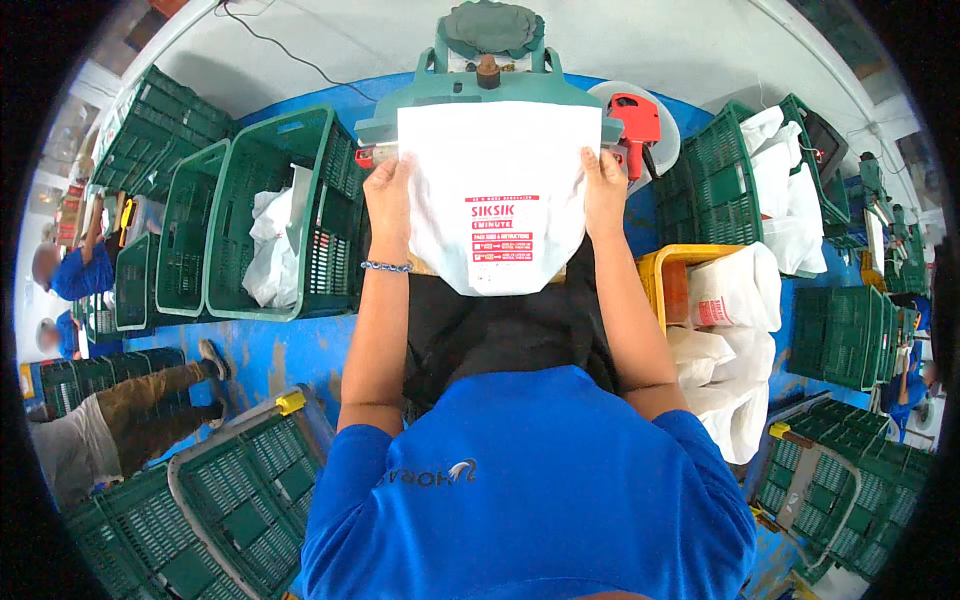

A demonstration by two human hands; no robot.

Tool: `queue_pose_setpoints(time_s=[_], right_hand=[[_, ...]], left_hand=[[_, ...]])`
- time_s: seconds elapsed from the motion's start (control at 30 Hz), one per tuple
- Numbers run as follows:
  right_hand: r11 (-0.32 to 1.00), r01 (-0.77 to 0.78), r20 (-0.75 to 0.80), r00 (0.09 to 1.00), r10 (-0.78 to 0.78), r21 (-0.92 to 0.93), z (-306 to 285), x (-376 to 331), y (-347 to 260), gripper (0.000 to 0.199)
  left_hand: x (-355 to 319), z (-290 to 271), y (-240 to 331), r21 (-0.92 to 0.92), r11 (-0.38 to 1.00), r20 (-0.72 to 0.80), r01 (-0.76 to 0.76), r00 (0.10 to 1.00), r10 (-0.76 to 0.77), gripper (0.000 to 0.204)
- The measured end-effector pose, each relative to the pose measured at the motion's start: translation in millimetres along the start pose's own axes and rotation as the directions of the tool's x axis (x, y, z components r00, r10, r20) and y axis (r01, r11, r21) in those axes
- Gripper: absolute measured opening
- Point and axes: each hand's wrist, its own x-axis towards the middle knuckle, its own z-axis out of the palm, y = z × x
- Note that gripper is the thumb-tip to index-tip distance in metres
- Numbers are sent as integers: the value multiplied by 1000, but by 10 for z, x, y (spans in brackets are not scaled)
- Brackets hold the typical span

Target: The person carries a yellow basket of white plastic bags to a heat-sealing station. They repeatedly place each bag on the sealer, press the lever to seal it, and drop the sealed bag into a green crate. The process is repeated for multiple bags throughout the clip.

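A white plastic bag [490, 150] with red printing on its lower half is held up flat in front of me. My left hand [388, 188] pinches its left edge near the top, thumb against the bag. At the right edge, my right hand [604, 190] grips it the same way. The bag's top edge lies against a green bench machine [490, 88] with a wide crossbar, and the bag hides much of its front. A beaded bracelet [386, 266] circles my left wrist.
A red hand tool [634, 125] sits right of the machine. Filled white bags [735, 290] stand by a yellow crate [655, 262] at my right. Green crates [330, 215] with white bags flank me on both sides. Another person's legs [150, 400] show at lower left.
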Motion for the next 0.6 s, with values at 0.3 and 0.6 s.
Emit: queue_pose_setpoints(time_s=[0.3, 0.6], right_hand=[[832, -404, -72, 884, 462, 379, -6, -105, 197, 11], [879, -377, -133, 894, 428, 292, 29, 152, 288, 13]], left_hand=[[6, -110, -248, 74, 973, -143, 217, 968, -205, 17], [299, -128, -493, -21, 982, -118, 189, 975, -190, 20]])
